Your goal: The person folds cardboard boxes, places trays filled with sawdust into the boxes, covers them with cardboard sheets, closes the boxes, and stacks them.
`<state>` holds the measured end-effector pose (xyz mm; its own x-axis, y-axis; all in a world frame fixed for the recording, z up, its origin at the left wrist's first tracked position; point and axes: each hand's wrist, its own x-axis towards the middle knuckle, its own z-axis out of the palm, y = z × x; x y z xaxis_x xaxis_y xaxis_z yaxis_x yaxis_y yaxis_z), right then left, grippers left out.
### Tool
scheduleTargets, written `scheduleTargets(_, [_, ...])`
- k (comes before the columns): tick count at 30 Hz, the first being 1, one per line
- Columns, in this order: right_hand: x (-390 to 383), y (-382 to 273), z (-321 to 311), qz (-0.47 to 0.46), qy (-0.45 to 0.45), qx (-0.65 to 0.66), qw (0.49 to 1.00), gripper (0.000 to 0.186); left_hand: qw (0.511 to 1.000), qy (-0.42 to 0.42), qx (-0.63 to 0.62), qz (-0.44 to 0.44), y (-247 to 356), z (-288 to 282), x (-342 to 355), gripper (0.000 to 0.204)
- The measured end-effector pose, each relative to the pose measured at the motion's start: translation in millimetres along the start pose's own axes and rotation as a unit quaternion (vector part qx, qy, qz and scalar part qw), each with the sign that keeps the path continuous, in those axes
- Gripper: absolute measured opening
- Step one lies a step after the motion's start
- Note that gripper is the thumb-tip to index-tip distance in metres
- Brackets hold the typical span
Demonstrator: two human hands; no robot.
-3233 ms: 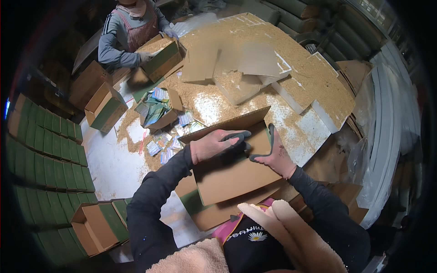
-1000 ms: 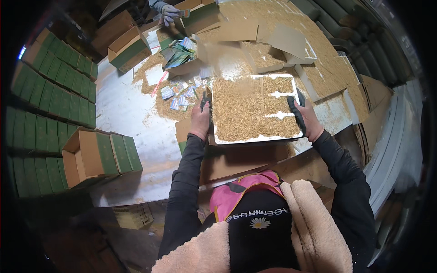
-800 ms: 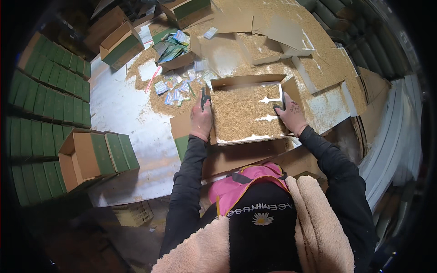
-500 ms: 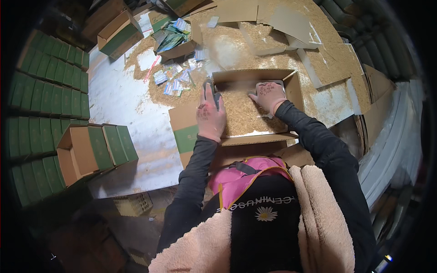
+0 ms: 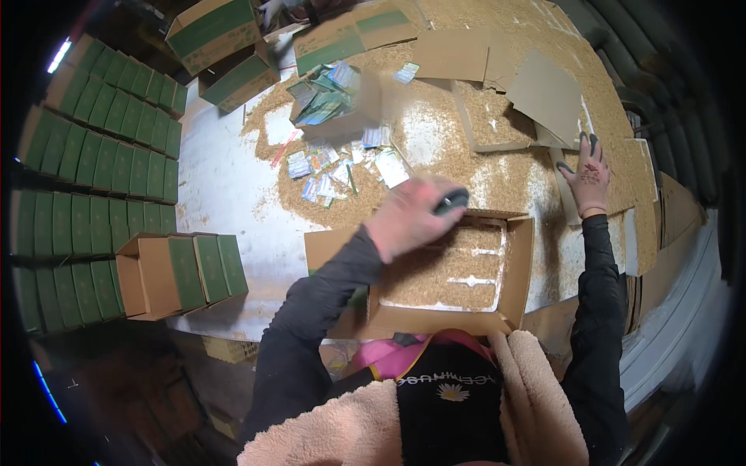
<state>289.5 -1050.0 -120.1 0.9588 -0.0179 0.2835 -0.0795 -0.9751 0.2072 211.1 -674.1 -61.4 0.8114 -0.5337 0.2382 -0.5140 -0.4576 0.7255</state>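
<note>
Box looks filled w/ husk, flaps unclosed; our left hand blurred above, grip unclear; right hand spread, holding nothing.

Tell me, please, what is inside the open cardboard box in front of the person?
The open cardboard box holds a layer of tan husk-like filling with white patches showing through. Anything beneath is hidden; the left hand covers one corner.

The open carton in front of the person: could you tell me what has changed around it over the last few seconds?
Both hands have left the open carton. The left hand, blurred, has lifted above its near-left corner; the right hand has swung out to the right, over the grain-strewn table, fingers spread and holding nothing. Earlier a white tray of grain was lowered into the carton. The grain still fills the carton, and the small packets stay scattered beyond it.
</note>
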Motion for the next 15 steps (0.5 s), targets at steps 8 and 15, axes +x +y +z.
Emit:
scheduleTargets(8, [91, -49, 85, -0.141, 0.02, -0.078, 0.987, 0.05, 0.812, 0.184, 0.223, -0.507, -265, 28, -8, 0.066])
scheduleTargets(15, [78, -39, -39, -0.239, 0.176, -0.002, 0.955, 0.038, 0.803, 0.258, 0.212, -0.494, -249, 20, -7, 0.036])
